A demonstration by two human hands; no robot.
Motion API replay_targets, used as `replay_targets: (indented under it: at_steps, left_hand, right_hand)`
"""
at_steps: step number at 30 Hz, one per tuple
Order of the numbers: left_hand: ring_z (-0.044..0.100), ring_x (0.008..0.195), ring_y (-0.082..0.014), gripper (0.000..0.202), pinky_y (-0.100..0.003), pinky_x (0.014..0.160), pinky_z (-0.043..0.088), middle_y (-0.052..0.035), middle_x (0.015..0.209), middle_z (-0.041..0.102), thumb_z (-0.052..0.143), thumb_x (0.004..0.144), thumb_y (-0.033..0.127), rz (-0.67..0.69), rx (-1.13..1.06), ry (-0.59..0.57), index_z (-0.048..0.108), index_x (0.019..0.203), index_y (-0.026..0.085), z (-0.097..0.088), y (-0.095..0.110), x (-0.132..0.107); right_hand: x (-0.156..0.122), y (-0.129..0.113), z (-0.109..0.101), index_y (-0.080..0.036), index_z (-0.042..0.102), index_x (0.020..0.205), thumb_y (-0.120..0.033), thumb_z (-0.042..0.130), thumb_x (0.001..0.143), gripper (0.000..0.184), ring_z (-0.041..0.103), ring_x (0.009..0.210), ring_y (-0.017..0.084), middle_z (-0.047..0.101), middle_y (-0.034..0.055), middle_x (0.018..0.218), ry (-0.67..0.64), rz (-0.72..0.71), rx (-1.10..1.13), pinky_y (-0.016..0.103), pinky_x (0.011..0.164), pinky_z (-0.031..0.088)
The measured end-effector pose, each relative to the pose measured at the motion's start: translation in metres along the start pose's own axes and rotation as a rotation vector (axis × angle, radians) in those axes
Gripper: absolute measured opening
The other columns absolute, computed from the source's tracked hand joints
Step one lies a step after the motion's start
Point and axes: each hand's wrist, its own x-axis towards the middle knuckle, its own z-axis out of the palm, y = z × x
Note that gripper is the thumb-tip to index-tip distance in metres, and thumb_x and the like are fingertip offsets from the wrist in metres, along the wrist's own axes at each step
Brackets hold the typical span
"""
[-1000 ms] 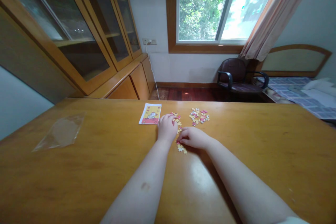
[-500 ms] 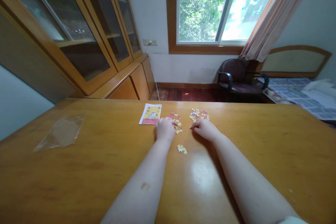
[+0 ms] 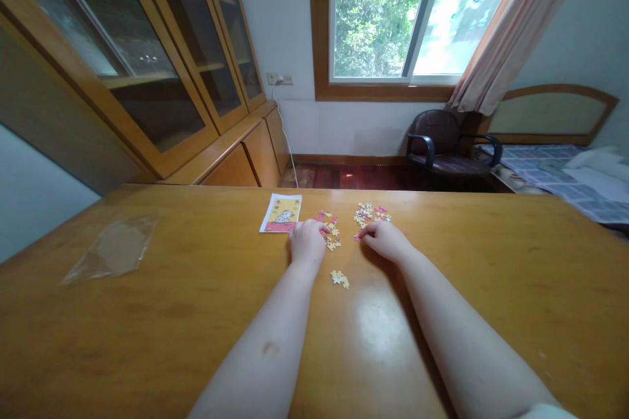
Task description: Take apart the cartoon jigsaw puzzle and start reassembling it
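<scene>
left hand (image 3: 308, 243) by the middle pile (image 3: 335, 230), right hand (image 3: 388, 242) by the right pile (image 3: 366, 212).
the left hand is loosely curled at the left edge of its pile of jigsaw bits, hiding part of it; whether it grips one, i cannot tell. the right hand is half closed, thumb and finger close together beside a pink piece (image 3: 358, 237) at the near edge of its pile; i cannot make out a firm hold. a second ago it was down at the small cluster (image 3: 338, 277), which now lies with no hand on it, so the work seems to have passed from there to the right pile. the card (image 3: 282, 213) is just beyond the left hand; the clear bag (image 3: 115, 245) lies well off to the left on the surface (image 3: 196, 314).
</scene>
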Motion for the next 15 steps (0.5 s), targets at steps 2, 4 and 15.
replay_targets:
  at_steps: [2, 4, 15]
  left_hand:
    - [0.055, 0.098, -0.0219, 0.038, -0.035, 0.088, 0.040, -0.0002, 0.098, 0.070, 0.047, 0.071, 0.006, 0.000, 0.006, -0.008, 0.075, 0.081, 0.031, 0.000, 0.000, 0.000]
    - [0.055, 0.098, -0.0225, 0.037, -0.035, 0.088, 0.040, -0.0003, 0.098, 0.070, 0.048, 0.072, 0.007, 0.010, 0.011, -0.014, 0.075, 0.081, 0.031, 0.001, 0.000, 0.000]
    - [0.055, 0.095, -0.0233, 0.038, -0.037, 0.088, 0.040, -0.0002, 0.096, 0.070, 0.047, 0.072, 0.008, 0.001, -0.029, -0.002, 0.074, 0.082, 0.032, 0.002, -0.001, 0.000]
  right_hand:
    - [-0.002, -0.005, 0.002, -0.026, 0.075, 0.091, -0.019, 0.051, 0.079, 0.028, 0.063, 0.087, 0.018, 0.072, 0.0017, 0.095, -0.033, -0.043, -0.009, 0.025, 0.076, 0.045]
    - [-0.004, -0.013, 0.006, -0.028, 0.074, 0.099, -0.022, 0.050, 0.082, 0.030, 0.063, 0.091, 0.019, 0.071, 0.0020, 0.102, -0.058, -0.094, -0.032, 0.026, 0.080, 0.045]
    - [-0.014, -0.040, 0.012, -0.030, 0.061, 0.122, -0.032, 0.050, 0.085, 0.039, 0.063, 0.090, 0.020, 0.070, 0.0040, 0.102, -0.128, -0.234, -0.071, 0.028, 0.079, 0.044]
